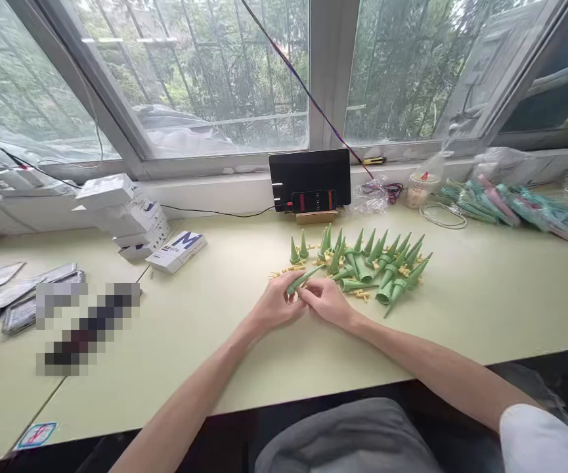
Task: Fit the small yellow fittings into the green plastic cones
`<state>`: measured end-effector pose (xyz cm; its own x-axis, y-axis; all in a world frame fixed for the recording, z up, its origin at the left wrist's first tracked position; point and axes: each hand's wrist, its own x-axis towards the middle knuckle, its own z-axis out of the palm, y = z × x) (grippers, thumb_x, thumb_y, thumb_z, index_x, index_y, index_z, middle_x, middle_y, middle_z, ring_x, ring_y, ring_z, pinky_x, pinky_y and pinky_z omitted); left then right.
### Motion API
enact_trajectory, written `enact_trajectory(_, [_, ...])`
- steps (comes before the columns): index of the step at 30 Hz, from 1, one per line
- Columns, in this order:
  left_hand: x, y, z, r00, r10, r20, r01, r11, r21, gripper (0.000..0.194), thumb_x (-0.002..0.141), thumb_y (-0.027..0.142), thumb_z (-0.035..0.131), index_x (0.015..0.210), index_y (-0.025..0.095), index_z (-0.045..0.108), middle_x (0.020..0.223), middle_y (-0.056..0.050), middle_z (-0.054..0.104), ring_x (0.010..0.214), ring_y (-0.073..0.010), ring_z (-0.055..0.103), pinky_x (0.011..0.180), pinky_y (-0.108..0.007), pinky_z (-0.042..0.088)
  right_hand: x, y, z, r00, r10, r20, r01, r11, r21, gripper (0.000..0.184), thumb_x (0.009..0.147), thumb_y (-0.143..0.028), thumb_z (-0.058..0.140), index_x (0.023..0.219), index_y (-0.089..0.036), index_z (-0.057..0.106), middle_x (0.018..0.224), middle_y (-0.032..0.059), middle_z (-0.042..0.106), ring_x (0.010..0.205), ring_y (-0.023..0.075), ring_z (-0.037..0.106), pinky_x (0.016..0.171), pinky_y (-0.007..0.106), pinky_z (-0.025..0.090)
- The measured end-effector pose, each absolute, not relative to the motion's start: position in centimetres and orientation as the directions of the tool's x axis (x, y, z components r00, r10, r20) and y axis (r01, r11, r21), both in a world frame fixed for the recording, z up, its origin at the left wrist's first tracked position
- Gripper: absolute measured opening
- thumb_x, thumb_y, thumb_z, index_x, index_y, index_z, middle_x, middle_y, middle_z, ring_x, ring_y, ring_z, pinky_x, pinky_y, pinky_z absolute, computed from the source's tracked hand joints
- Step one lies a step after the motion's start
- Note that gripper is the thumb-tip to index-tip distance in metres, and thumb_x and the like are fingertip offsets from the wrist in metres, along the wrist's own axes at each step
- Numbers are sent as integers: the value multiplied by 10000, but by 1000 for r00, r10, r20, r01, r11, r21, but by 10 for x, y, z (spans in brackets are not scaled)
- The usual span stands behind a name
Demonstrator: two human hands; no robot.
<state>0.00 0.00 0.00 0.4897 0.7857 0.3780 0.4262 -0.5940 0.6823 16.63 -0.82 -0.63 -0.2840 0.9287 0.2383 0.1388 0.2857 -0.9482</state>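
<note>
My left hand (278, 301) is closed around a green plastic cone (304, 279), its pointed tip slanting up to the right. My right hand (327, 301) meets it there, thumb and fingers pinched together against the cone's lower side. Whatever those right fingertips hold is hidden or too small to make out. Just beyond both hands spreads a group of similar green cones (362, 268), several upright and others lying on their sides. Small yellow plastic pieces (361, 296) are scattered among them, with more yellow pieces (284, 270) beside my left fingers.
A tablet (309, 172) and a phone (314, 200) lean on a stand by the window. White boxes (125, 213) are stacked at left, near pouches (42, 299). Plastic-bagged items (534, 207) and a cup (417, 189) sit at back right.
</note>
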Motion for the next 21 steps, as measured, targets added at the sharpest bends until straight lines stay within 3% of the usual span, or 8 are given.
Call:
enact_trajectory(9, [-4,7,-2,505,767,395,406,-615,676,489,761,111,609,1244,183,593,1014,-43,691,645,-83,545,552,-203,476,166,-12,-3,-292,932,215,120,259,-958,267,881,-308,593,672,-150,642,522,-20,546,484,113,505,508,229,396])
enact_trajectory(21, [-2,6,-3,476,788,391,433,-597,676,459,784,109,608,1237,184,603,1039,-64,698,727,-115,599,534,-199,462,167,-11,-4,-289,933,213,152,265,-952,267,888,-320,588,695,-150,658,528,-16,548,489,115,506,504,232,408])
